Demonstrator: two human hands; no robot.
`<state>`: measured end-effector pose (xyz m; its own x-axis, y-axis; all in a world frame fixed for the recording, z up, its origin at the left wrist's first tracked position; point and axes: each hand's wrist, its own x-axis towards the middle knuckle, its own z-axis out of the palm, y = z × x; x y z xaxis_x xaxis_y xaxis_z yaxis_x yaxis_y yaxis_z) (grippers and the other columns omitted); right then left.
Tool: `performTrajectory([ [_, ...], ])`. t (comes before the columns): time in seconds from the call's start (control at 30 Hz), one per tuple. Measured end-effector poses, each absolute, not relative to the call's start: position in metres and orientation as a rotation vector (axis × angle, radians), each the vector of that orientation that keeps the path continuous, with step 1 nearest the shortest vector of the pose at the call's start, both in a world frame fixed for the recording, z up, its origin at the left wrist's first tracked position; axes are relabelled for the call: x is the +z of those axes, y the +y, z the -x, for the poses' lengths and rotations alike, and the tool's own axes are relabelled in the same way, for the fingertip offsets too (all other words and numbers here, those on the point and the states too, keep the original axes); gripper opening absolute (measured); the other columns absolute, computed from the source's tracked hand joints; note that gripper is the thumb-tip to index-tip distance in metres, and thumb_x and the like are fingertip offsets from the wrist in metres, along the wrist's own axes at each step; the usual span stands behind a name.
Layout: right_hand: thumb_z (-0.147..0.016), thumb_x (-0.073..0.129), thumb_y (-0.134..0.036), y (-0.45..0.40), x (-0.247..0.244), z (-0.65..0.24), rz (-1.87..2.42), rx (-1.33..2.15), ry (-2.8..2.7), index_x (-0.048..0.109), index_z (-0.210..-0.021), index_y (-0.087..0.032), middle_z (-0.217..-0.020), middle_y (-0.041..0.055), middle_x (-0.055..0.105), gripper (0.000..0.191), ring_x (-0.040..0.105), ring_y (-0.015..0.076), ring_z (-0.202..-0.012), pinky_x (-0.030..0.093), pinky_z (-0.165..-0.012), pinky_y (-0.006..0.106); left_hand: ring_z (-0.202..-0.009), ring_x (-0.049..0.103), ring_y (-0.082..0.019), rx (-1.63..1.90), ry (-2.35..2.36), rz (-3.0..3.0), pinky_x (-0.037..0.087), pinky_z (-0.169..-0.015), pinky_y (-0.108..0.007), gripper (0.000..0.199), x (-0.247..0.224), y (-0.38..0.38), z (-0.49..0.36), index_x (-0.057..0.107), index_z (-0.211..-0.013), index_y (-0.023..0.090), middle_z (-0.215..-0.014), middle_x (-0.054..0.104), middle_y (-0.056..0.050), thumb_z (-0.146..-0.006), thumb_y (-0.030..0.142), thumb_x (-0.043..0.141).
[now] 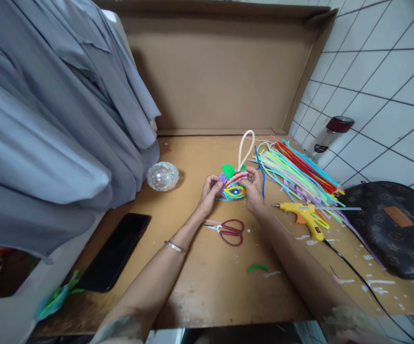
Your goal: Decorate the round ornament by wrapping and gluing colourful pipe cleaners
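Between my two hands is a colourful pipe-cleaner craft [235, 191] with a purple side, green leaf shapes, red and pink strips, and a yellow-and-blue eye shape. A cream loop [246, 145] rises from its top. My left hand [211, 188] grips the purple side, thumb on the front. On the right edge, my right hand [254, 185] pinches the craft near the pink and red strips. Red-handled scissors [231, 232] lie on the table just below the hands. A yellow glue gun [305, 216] rests by my right forearm, its nozzle pointing left.
Bundled pipe cleaners [296, 167] lie at the right, near a dark patterned bag [393, 229] and a bottle [330, 136]. A clear faceted ball [163, 176] and a black phone [117, 251] are at the left. Grey cloth [59, 119] hangs there. Cardboard [221, 71] stands behind.
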<state>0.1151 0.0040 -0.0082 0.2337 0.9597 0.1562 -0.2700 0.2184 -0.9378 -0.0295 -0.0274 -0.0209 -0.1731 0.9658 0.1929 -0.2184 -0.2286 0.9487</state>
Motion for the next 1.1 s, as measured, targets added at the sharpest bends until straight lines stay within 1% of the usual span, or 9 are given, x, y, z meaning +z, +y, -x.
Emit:
performTrajectory([
  [0.1, -0.051, 0.068, -0.025, 0.004, -0.007, -0.114, 0.947, 1.037, -0.921, 0.051, -0.102, -0.025, -0.096, -0.0001, 0.06, 0.053, 0.058, 0.02, -0.093, 0.048, -0.089, 0.038, -0.077, 0.054, -0.014, 1.522, 0.921, -1.175, 0.045, -0.07, -0.026, 0.046, -0.02, -0.027, 0.032, 0.053, -0.088, 0.023, -0.083, 0.056, 0.001, -0.068, 0.056, 0.078],
  [0.3, -0.053, 0.069, -0.026, 0.003, -0.009, -0.113, 0.948, 1.012, -0.925, 0.052, -0.104, -0.025, -0.096, -0.0005, 0.061, 0.054, 0.06, 0.0203, -0.094, 0.05, -0.089, 0.039, -0.077, 0.054, -0.014, 1.489, 0.958, -1.163, 0.045, -0.068, -0.024, 0.052, -0.017, -0.028, 0.031, 0.049, -0.088, 0.023, -0.083, 0.056, 0.002, -0.06, 0.051, 0.083],
  [0.43, -0.054, 0.069, -0.026, 0.004, -0.011, -0.113, 0.955, 0.997, -0.949, 0.052, -0.105, -0.025, -0.098, -0.0004, 0.061, 0.053, 0.06, 0.0199, -0.095, 0.05, -0.09, 0.038, -0.079, 0.056, -0.014, 1.473, 0.953, -1.145, 0.046, -0.069, -0.024, 0.058, -0.018, -0.026, 0.03, 0.046, -0.089, 0.023, -0.085, 0.058, 0.002, -0.056, 0.049, 0.086],
  [0.6, -0.056, 0.069, -0.026, 0.003, -0.012, -0.113, 0.957, 0.978, -0.958, 0.053, -0.105, -0.025, -0.1, 0.0005, 0.062, 0.052, 0.061, 0.0203, -0.096, 0.052, -0.089, 0.038, -0.08, 0.058, -0.014, 1.484, 0.927, -1.16, 0.047, -0.069, -0.025, 0.059, -0.021, -0.025, 0.03, 0.045, -0.09, 0.024, -0.087, 0.059, 0.001, -0.057, 0.051, 0.086],
  [0.8, -0.054, 0.069, -0.026, 0.004, -0.012, -0.114, 0.957, 0.982, -0.952, 0.052, -0.105, -0.025, -0.101, 0.0007, 0.06, 0.054, 0.06, 0.0207, -0.099, 0.049, -0.095, 0.041, -0.079, 0.058, -0.014, 1.472, 0.91, -1.212, 0.047, -0.071, -0.025, 0.06, -0.024, -0.026, 0.031, 0.045, -0.094, 0.024, -0.088, 0.058, 0.001, -0.06, 0.053, 0.085],
  [1.1, -0.056, 0.07, -0.027, 0.004, -0.014, -0.114, 0.954, 0.977, -0.966, 0.051, -0.107, -0.025, -0.103, 0.0013, 0.061, 0.054, 0.059, 0.0209, -0.099, 0.049, -0.095, 0.041, -0.084, 0.059, -0.015, 1.467, 0.874, -1.276, 0.048, -0.074, -0.026, 0.057, -0.03, -0.025, 0.036, 0.047, -0.098, 0.023, -0.094, 0.06, -0.001, -0.067, 0.056, 0.081],
])
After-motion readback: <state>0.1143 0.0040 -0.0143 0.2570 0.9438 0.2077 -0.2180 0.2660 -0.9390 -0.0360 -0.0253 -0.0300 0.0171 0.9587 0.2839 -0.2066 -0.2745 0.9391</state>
